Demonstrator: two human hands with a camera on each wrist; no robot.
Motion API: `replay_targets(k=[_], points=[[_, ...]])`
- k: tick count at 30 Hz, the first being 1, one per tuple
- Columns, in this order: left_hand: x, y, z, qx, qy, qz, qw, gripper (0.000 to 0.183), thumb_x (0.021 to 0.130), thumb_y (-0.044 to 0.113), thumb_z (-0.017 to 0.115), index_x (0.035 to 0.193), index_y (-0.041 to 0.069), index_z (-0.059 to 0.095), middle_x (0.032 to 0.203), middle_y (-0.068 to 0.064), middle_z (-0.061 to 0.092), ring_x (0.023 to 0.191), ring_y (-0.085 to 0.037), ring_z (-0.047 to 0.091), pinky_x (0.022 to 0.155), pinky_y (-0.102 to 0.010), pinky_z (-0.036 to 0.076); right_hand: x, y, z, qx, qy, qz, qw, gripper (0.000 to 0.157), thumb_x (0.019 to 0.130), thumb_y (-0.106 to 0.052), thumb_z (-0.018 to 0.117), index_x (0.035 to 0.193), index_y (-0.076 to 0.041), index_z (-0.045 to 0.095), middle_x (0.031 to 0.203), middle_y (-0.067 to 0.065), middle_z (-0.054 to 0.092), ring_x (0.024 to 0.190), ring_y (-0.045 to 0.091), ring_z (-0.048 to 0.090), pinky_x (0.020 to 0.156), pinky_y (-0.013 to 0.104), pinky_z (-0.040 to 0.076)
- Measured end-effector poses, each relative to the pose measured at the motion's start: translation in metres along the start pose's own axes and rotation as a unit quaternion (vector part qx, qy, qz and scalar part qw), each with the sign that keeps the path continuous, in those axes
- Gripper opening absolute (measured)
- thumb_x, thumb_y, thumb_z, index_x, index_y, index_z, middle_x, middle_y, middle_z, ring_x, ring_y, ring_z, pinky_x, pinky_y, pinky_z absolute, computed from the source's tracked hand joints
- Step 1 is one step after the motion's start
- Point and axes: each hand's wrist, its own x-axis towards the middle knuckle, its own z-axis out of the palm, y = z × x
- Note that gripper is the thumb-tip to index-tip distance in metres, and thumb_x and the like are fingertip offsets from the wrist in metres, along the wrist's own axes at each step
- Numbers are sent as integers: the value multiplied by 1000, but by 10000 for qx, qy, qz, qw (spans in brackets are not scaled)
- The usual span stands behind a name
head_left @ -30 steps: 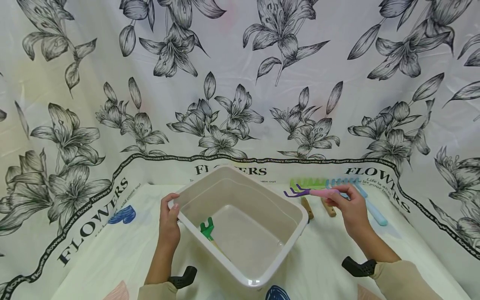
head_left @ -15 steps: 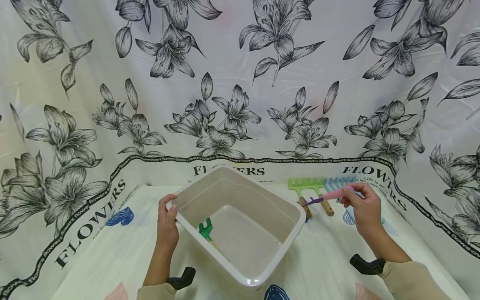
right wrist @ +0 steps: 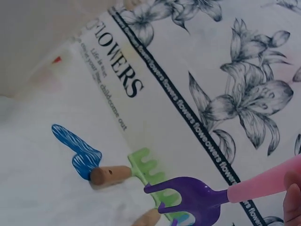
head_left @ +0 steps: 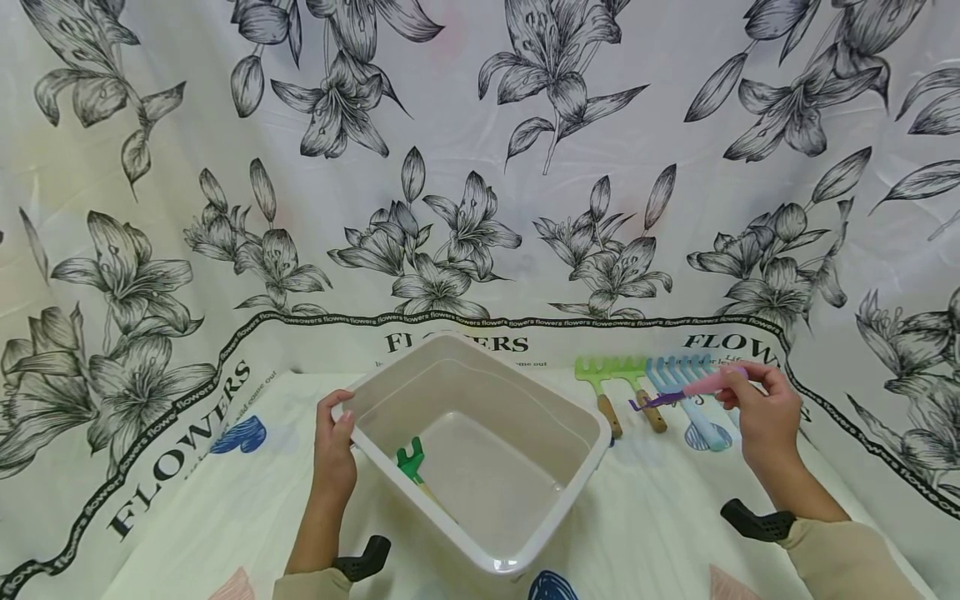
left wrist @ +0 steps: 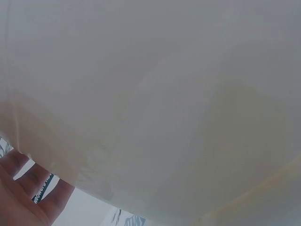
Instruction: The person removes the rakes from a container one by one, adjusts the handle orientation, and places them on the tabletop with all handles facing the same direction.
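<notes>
My left hand (head_left: pixel 334 454) grips the left corner rim of a beige plastic basin (head_left: pixel 502 479), which is tilted so that its inside faces me. In the basin lies a small green toy garden fork (head_left: pixel 410 462) with a yellowish handle, partly hidden by the near rim. My right hand (head_left: pixel 768 421) pinches the pink handle of a toy hand rake (head_left: pixel 705 384), whose purple prongs point left. In the right wrist view the purple head (right wrist: pixel 200 197) of that rake appears in front of a green rake (right wrist: pixel 150 169). The left wrist view shows mostly the basin's outer wall (left wrist: pixel 155 94).
Two green rakes (head_left: pixel 597 367) with wooden handles lie at the back right of the cloth-covered table (head_left: pixel 645 517). Beside them is a light blue rake (head_left: pixel 708 435), partly behind the held one. A flower-print curtain (head_left: pixel 450 125) closes off the back.
My right hand has moved to the right with the pink-handled rake, away from the basin and over the light blue rake. The left hand and the basin have stayed nearly still.
</notes>
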Motion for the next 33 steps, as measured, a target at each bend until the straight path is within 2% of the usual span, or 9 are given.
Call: replay_targets(k=[3,9,13,16,21,29,33], points=[[0,1,0,36,-1,-20,10000,41,101,36,35,139,20,32,146,-1,34,128,-28,39,105,-60,31,4,-1,-5,17,217,-45,9998,14,85,-6,73,96,-1,65,84,6,62,50,12,59,48,17,49],[-1,0,0,69,14,-29,10000,42,101,36,35,139,20,32,146,-1,34,127,-29,39,104,-60,32,9,-6,-13,101,641,167,9978,14,86,-7,73,97,-3,65,86,5,61,51,12,60,49,16,48],[0,0,-1,63,17,-65,10000,41,101,36,35,139,20,31,145,0,34,128,-27,39,105,-59,31,16,-7,-20,207,825,175,9962,16,85,-7,74,98,-3,67,90,5,61,52,11,60,50,16,49],[-1,0,-1,62,14,-71,10000,41,101,34,35,139,20,31,146,-1,34,128,-28,38,106,-59,30,20,-6,-25,62,892,241,9957,18,86,-12,74,102,-7,67,93,3,61,57,9,61,53,14,49],[-1,2,-1,38,9,-77,10000,40,101,31,35,139,20,31,146,0,33,131,-27,35,107,-60,27,25,-1,-36,-259,1124,216,9931,24,88,-15,72,110,-8,67,95,0,60,63,7,61,57,11,49],[0,0,-1,53,-14,-35,10000,41,101,36,35,139,20,31,146,-1,34,129,-28,37,105,-61,29,32,11,-60,-262,1583,308,9866,22,89,-9,68,111,-9,67,94,-1,57,61,5,61,59,11,49],[1,-1,0,55,-6,-55,10000,41,101,36,35,139,21,31,146,1,34,130,-27,37,106,-60,29,35,17,-70,-198,1737,517,9832,20,89,-7,66,109,-9,66,96,0,53,60,4,61,58,11,49]])
